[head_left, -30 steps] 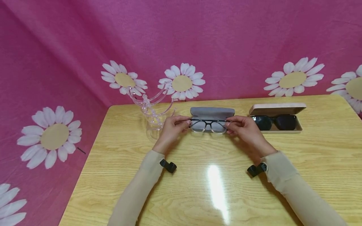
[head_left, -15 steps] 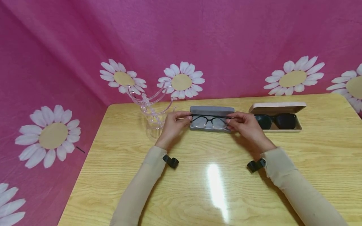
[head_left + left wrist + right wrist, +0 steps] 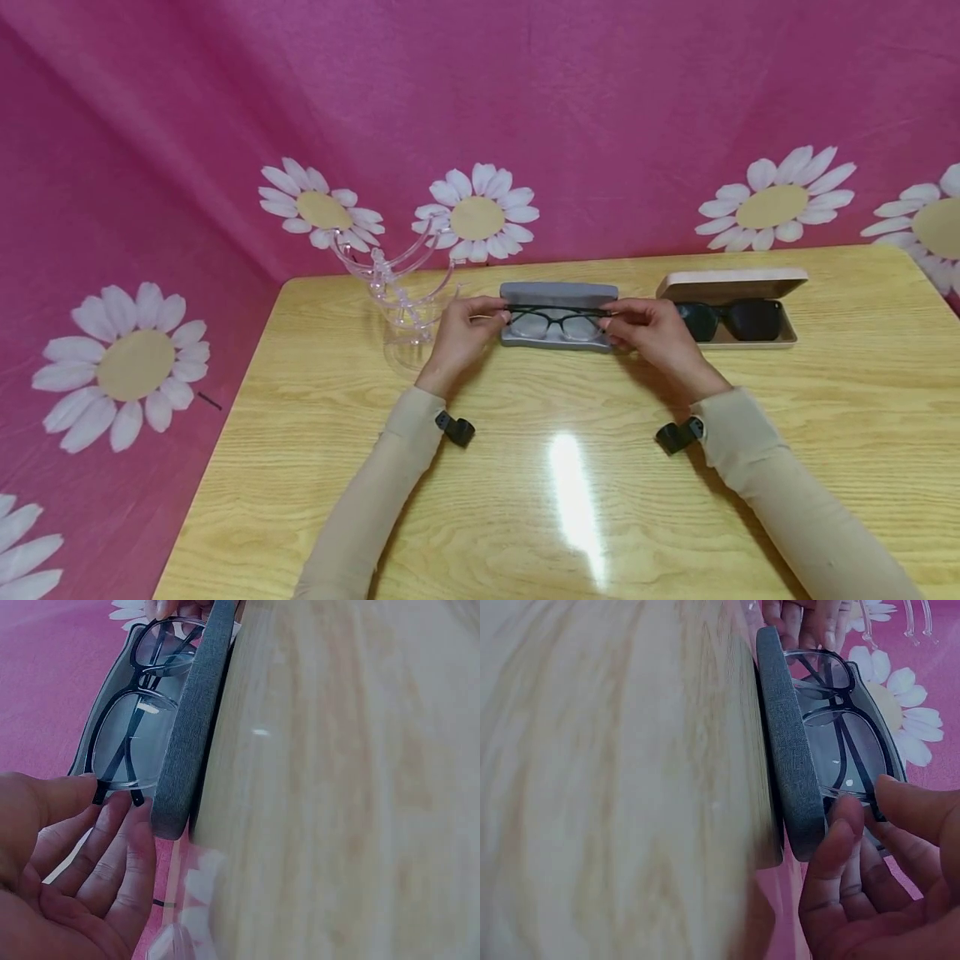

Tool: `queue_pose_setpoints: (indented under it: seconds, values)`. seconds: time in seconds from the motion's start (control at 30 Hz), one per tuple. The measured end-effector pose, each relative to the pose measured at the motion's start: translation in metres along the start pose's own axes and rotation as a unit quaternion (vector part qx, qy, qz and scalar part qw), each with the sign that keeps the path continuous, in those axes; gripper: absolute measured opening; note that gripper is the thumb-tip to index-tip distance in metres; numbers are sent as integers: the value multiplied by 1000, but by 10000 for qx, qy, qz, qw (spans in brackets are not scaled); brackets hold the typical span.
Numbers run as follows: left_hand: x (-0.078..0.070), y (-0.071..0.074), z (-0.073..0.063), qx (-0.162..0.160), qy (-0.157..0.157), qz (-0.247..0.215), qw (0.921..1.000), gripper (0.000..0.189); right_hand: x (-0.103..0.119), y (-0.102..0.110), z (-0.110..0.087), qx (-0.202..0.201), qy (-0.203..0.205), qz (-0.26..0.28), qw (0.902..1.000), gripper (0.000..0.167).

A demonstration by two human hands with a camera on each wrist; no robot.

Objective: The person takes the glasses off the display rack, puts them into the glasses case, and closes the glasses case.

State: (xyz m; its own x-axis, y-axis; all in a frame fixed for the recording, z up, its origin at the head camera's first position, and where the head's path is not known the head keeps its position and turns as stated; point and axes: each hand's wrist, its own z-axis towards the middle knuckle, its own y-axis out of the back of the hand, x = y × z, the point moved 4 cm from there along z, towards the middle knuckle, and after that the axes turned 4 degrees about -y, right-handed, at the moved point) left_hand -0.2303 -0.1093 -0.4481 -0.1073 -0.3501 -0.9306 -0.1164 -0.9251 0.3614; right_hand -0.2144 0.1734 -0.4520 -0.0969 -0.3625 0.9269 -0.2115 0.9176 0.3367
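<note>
A pair of eyeglasses (image 3: 555, 321) with a dark upper frame and clear lower rims is over the open grey glasses case (image 3: 558, 342). Its temples are folded behind the lenses. My left hand (image 3: 463, 340) pinches one end of the frame between thumb and fingers, and my right hand (image 3: 651, 337) pinches the other. In the left wrist view the eyeglasses (image 3: 135, 739) lie within the outline of the case, whose near wall (image 3: 196, 727) hides the lower edge of the lenses. The right wrist view shows the thumb at the frame's corner, fingers beside the case end.
Right of my right hand, an open case (image 3: 787, 337) with a pinkish lid holds dark sunglasses (image 3: 753, 320). A clear plastic display stand (image 3: 405, 308) with curved arms stands just left of my left hand. Behind the wooden table (image 3: 525, 500) hangs a pink flowered cloth.
Both hands have moved the eyeglasses slightly away from me and farther over the grey case. In the last half second the hands have hardly moved, while the frame looks slightly lower against the case.
</note>
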Motion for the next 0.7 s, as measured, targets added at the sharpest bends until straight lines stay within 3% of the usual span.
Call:
queue_pose_setpoints:
  seconds: [0.7]
  values:
    - [-6,2,-11,48,-78,717,9974,22,2,-2,-3,316,-181,-309,9989,32]
